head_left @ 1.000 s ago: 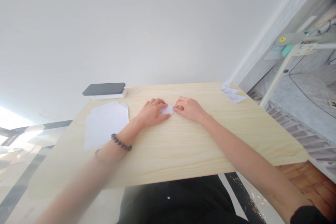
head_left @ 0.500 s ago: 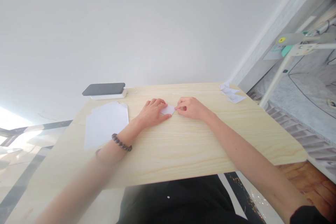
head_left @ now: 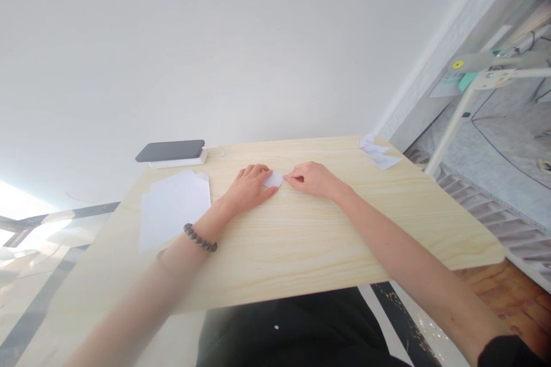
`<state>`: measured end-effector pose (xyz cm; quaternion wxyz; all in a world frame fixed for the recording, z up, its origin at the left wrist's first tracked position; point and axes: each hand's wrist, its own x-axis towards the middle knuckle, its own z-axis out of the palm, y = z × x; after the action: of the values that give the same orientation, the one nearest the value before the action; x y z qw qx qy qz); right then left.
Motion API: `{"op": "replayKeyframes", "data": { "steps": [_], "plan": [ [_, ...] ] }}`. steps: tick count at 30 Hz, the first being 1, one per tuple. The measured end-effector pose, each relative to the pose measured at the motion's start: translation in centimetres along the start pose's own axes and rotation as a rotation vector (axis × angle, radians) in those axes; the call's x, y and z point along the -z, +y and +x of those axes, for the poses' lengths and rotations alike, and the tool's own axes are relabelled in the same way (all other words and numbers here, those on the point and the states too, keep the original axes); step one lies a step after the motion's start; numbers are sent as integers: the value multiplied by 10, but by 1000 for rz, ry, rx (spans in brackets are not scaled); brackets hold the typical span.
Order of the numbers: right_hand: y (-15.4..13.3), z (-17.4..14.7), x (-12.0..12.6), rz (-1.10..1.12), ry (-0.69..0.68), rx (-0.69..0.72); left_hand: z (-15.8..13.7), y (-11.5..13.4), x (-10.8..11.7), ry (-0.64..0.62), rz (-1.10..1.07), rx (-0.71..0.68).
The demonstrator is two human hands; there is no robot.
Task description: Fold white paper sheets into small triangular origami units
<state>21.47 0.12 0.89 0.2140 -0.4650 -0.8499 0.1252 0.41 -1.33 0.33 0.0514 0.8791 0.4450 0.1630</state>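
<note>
A small piece of folded white paper (head_left: pixel 273 179) lies on the table between my two hands. My left hand (head_left: pixel 249 186), with a dark bead bracelet at the wrist, holds it from the left, thumb at the near edge and fingers at the far edge. From the right, my right hand (head_left: pixel 310 178) pinches the paper's right tip between thumb and forefinger. The left part of the paper is hidden under the left fingers.
White paper sheets (head_left: pixel 174 206) lie on the table (head_left: pixel 293 258) at left. Behind them a dark phone (head_left: pixel 172 150) rests on a white block with a cable. Several folded paper pieces (head_left: pixel 379 155) sit at the far right corner. A wall (head_left: pixel 258 57) rises behind the table.
The right hand's pinch has shifted slightly left along the paper's tip, and its fingers have drawn closer together. The left hand has stayed nearly in place. The whole view has tilted a little.
</note>
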Motion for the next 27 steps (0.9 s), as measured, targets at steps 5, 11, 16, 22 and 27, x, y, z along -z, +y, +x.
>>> {"op": "replayKeyframes", "data": {
  "steps": [5, 11, 16, 22, 27],
  "plan": [
    [-1, 0, -5, -93, -5, 71, -1, -2, -1, 55, 28, 29],
    [-5, 0, -7, -84, 19, 71, -3, 5, 0, 102, 133, 172],
    [-5, -1, -7, -103, 17, 60, -3, 9, 2, 115, 176, 225],
    [-4, 0, -8, -120, 12, 68, -4, 10, 3, 91, 220, 207],
    [-5, 0, -7, -105, 12, 68, -4, 10, 2, 109, 248, 198]
  ]
}}
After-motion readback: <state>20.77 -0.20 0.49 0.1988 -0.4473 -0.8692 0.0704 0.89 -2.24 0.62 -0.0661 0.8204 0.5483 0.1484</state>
